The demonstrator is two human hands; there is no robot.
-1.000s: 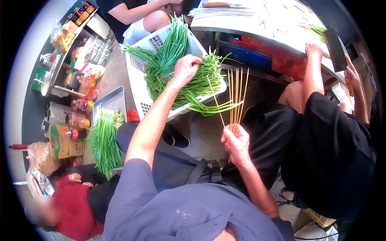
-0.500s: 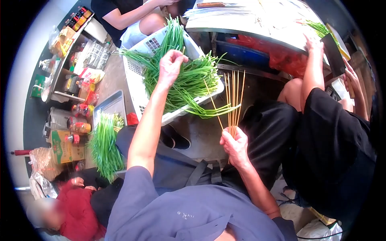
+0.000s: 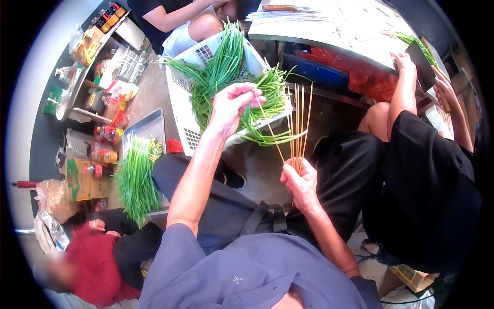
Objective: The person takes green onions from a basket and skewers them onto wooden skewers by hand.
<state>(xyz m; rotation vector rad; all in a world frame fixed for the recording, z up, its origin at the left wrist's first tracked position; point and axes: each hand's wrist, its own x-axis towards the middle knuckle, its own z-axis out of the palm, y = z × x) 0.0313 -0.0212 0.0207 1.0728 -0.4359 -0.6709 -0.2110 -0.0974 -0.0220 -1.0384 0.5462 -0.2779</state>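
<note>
My left hand (image 3: pixel 231 108) is closed in a pinch on a green stalk (image 3: pixel 260 82), close to the upper tip of the leftmost skewer. My right hand (image 3: pixel 300 181) grips several thin wooden skewers (image 3: pixel 298 121) near their lower ends, fanned upward. Across the skewers lies a small bunch of green stalks (image 3: pixel 272 138), whose ends reach the skewers' right side. Behind my left hand stands a white plastic basket (image 3: pixel 180 110) heaped with long green stalks (image 3: pixel 231 54).
More greens (image 3: pixel 136 180) lie on a metal tray (image 3: pixel 154 123) at the left, beside shelves of bottles (image 3: pixel 109 134). A co-worker at the right holds a cleaver (image 3: pixel 421 67) at a white table (image 3: pixel 329 26). Another person sits behind the basket; one in red (image 3: pixel 98 262) is lower left.
My left hand has moved from over the basket, rightward and down to the leftmost skewer's tip, with a stalk in its fingers. My right hand stays nearly still. The co-worker's cleaver has shifted slightly.
</note>
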